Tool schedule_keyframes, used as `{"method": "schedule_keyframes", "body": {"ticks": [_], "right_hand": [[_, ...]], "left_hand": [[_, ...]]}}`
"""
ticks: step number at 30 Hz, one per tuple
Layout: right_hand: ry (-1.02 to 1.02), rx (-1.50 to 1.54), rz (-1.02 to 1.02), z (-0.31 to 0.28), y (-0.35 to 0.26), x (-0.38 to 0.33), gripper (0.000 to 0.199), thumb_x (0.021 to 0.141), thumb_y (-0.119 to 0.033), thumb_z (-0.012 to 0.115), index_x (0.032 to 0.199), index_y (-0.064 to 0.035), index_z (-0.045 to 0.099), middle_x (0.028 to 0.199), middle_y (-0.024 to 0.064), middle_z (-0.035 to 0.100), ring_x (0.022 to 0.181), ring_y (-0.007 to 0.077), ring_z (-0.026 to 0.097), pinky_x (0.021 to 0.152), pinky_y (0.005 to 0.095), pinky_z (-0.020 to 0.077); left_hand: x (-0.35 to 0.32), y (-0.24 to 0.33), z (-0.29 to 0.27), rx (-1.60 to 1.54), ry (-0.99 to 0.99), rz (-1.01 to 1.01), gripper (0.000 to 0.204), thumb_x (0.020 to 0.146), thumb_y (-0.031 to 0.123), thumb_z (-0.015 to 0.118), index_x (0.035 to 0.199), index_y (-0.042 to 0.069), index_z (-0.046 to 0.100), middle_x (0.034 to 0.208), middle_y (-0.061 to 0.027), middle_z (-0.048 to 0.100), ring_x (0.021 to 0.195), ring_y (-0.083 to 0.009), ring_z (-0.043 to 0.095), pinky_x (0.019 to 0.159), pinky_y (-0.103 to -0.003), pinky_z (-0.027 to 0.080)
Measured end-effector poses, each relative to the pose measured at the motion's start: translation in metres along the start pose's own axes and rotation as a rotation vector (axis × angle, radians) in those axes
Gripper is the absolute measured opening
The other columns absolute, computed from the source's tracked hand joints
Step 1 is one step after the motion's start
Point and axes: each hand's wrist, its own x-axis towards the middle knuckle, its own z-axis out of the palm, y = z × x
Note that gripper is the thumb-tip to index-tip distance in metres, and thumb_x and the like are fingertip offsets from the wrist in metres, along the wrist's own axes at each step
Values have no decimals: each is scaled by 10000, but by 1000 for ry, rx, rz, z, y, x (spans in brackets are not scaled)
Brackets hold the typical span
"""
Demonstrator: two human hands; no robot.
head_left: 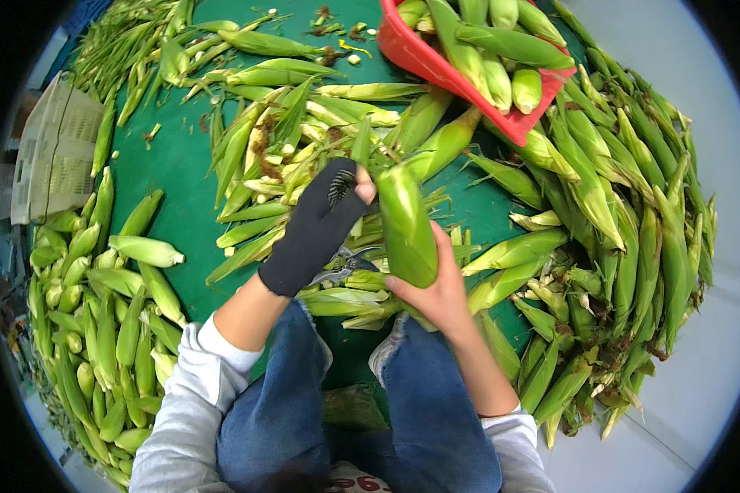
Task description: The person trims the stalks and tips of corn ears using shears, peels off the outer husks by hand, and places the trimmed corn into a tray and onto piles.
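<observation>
My right hand (437,287), bare, is closed round the lower part of an ear of corn (408,228) in its green husk, held tilted above my knees. Beside the ear's upper end is my left hand (325,218), in a black fingerless glove, with its fingers curled shut. A green husk leaf (362,144) stands up just past its fingertips; whether they pinch it is unclear. Under that hand, a metal hand tool with grey handles (345,263), perhaps pruning shears, shows partly among loose husks (349,297).
A red plastic basket (514,125) of husked-on ears stands at the far right. Long unpeeled ears (625,214) are heaped on the right, trimmed green ears (111,329) on the left. Stripped leaves (292,140) cover the green sheet (168,152) ahead. A pale crate (62,156) is far left.
</observation>
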Motion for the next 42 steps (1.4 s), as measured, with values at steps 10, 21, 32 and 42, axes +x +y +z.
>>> {"method": "schedule_keyframes", "body": {"ticks": [10,21,32,42], "right_hand": [[-338,-123,-93,27,39,-31,558,788,-270,627,1259,-46,430,1211,169,477,1121,324,454,956,383,359],[25,-229,326,-43,133,-43,354,805,-241,602,1070,-9,566,872,130,627,734,194,604,682,289,477],[414,137,347,-18,170,146,499,780,-301,654,1108,49,516,897,81,602,805,151,558,742,266,446],[381,495,653,-7,156,169,451,722,-325,708,1002,-31,511,785,79,593,541,161,526,446,282,423]], "left_hand": [[-168,-52,-162,1379,-36,6,714,611,268,738,1194,15,413,981,-198,551,829,-353,566,695,-400,472],[-552,41,-287,1597,-420,-1292,548,629,209,664,1133,67,501,1018,-183,557,887,-361,550,759,-420,447],[-80,-137,-61,1394,-449,372,680,630,232,663,1224,20,409,1220,-205,429,1115,-379,417,1014,-496,253],[-52,-144,-55,1627,-307,692,521,658,164,566,1161,45,505,1109,-187,500,1113,-311,451,1020,-493,268]]}}
